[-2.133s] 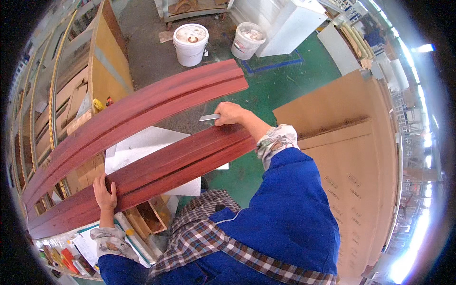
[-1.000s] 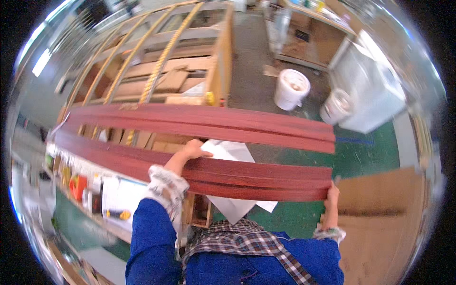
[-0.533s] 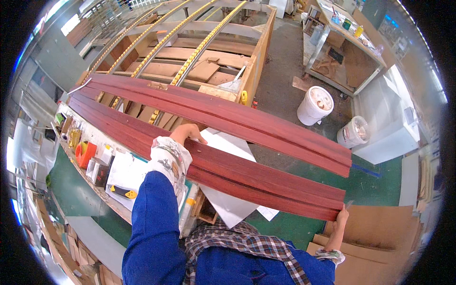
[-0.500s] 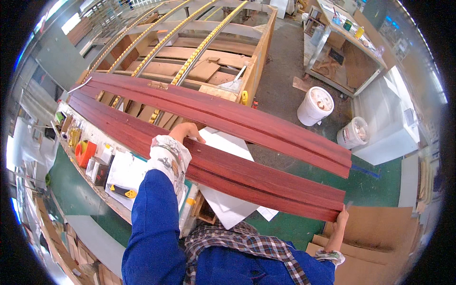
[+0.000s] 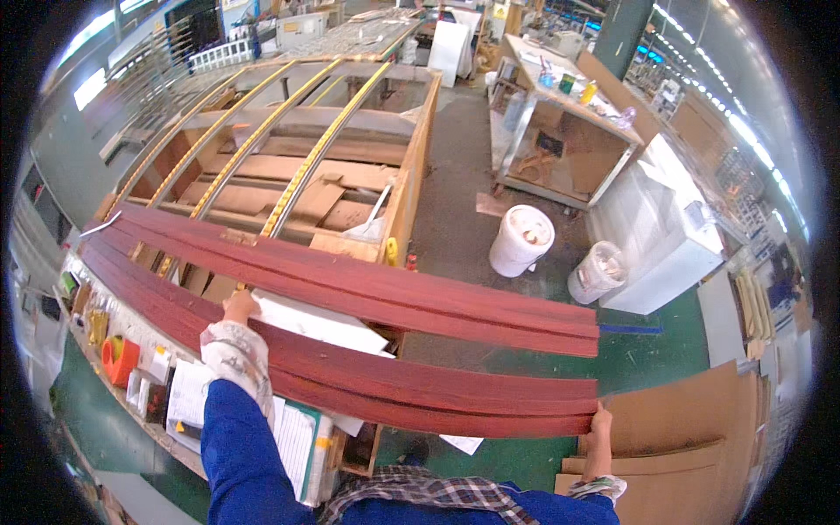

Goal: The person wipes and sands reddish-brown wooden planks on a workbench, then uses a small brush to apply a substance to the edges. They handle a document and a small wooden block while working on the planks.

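Note:
Two long reddish-brown, wood-grained boards lie side by side with a gap between them. My left hand (image 5: 241, 306) is closed over the far edge of the near board (image 5: 429, 391), left of its middle. At that board's right end, my right hand (image 5: 600, 422) grips the end edge. The far board (image 5: 437, 297) is apart from both hands. White sheets (image 5: 311, 324) show through the gap beneath the boards. Below my left forearm are papers (image 5: 302, 442) and an orange tape dispenser (image 5: 121, 359).
Beyond the boards stands a wooden frame with yellow roller tracks (image 5: 302, 179). Two white buckets, the larger one (image 5: 516, 249) farther left, stand on the floor near a workbench (image 5: 560, 114). Flat cardboard sheets (image 5: 669, 420) lie at the right.
The view has tilted up and shifted right, so the surroundings sit lower and further left. Both hands keep hold of the near board, with my left hand at about the same place along it.

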A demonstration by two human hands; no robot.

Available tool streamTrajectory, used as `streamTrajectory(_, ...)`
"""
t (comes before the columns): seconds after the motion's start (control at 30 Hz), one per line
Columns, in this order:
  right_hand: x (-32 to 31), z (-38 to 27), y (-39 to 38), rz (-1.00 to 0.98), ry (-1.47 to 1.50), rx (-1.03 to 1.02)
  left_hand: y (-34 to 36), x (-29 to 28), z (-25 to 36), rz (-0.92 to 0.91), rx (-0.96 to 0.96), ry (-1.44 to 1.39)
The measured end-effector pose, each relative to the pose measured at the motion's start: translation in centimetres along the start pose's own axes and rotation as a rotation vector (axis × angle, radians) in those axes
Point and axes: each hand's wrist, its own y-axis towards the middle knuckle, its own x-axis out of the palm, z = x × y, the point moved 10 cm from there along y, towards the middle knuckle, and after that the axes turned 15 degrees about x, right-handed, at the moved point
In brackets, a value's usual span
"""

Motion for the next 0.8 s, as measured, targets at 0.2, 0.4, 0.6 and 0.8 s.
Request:
streamTrajectory(0.2,4.6,1.0,-2.4,-0.256,0.179,0.169,-8.0,-6.9,5.8,0.526,0.126,0.226)
streamTrajectory(0.4,9.1,4.1,-1.0,-0.476,0.309,0.226,-26.4,-3.1,22.6,0.644,0.660,-0.200)
streamTrajectory(0.6,14.6,4.6,-3.0,-0.494,0.215,0.234,-38.1,3.6,26.7,0.589,0.746,-0.390)
streamTrajectory(0.8,10.2,-1.8,-7.6,0.150,-0.586,-0.516,-42.2,4.5,21.7,0.632,0.589,-0.353)
